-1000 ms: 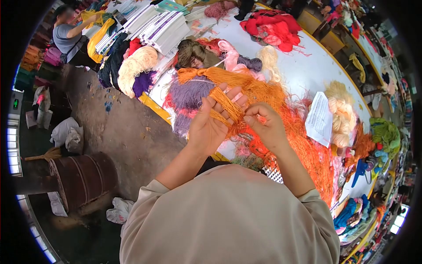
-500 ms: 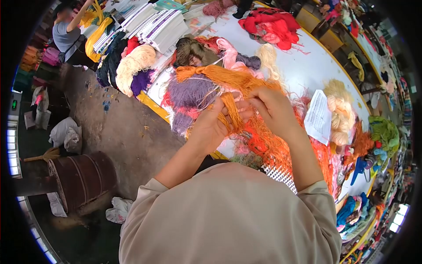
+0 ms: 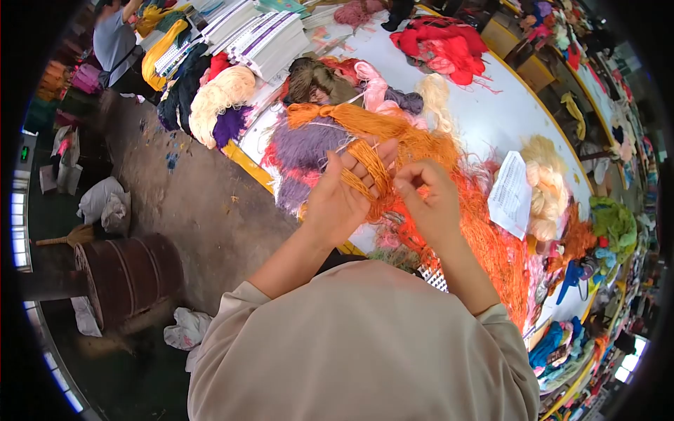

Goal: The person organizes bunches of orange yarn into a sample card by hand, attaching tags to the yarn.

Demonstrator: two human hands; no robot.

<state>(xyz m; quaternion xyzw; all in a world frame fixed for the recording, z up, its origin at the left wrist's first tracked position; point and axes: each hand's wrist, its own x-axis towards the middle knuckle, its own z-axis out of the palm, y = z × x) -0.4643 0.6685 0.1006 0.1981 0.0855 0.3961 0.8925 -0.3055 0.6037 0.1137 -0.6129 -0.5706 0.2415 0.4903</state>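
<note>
A small hank of golden-orange yarn [image 3: 373, 165] is looped round the fingers of my left hand [image 3: 340, 200], whose palm faces up. Just to the right, the thumb and fingertips of my right hand [image 3: 433, 203] are pressed together, apart from the loops. Any strand between them is too fine to make out. Beneath both hands spreads a tangled heap of orange yarn [image 3: 484, 238]. A tied orange hank [image 3: 351, 116] lies beyond them, beside a mass of purple yarn [image 3: 305, 146].
Stacks of punched white cards [image 3: 270, 45] stand at the table's far left, near cream yarn [image 3: 221, 102]. Red yarn [image 3: 442, 48] lies farther back. A paper sheet [image 3: 510, 193] rests at the right. A rusty drum [image 3: 130, 281] lies on the floor; another person [image 3: 116, 45] stands far left.
My right hand has drawn back from the yarn loops, down and to the right. My left palm has turned more upward, showing the loops. The whole view has shifted slightly.
</note>
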